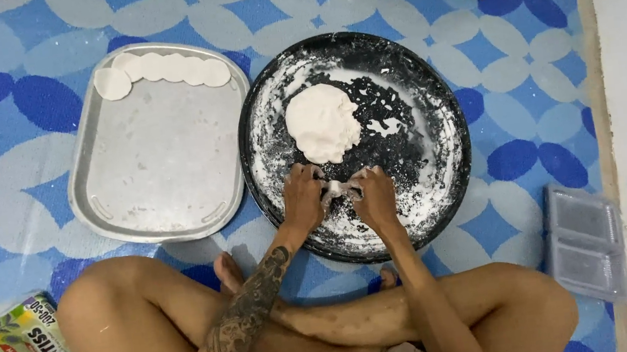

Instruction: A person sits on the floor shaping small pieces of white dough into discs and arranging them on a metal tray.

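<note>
While hands (339,196) pinch dough (336,190), green tissue pack (25,350) lower-left.

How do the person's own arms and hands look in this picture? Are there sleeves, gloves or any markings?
Both arms are bare, with no sleeves in view. The left hand and the right hand wear no gloves, and no rings or watch can be seen. The left forearm carries a large dark tattoo that runs from near the wrist to the elbow. The right forearm shows no markings. White flour dusts the fingers.

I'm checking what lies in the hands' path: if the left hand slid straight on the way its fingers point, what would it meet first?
The left hand points up and slightly right; after the small dough piece at its fingertips, it would probably meet the big dough lump.
</note>
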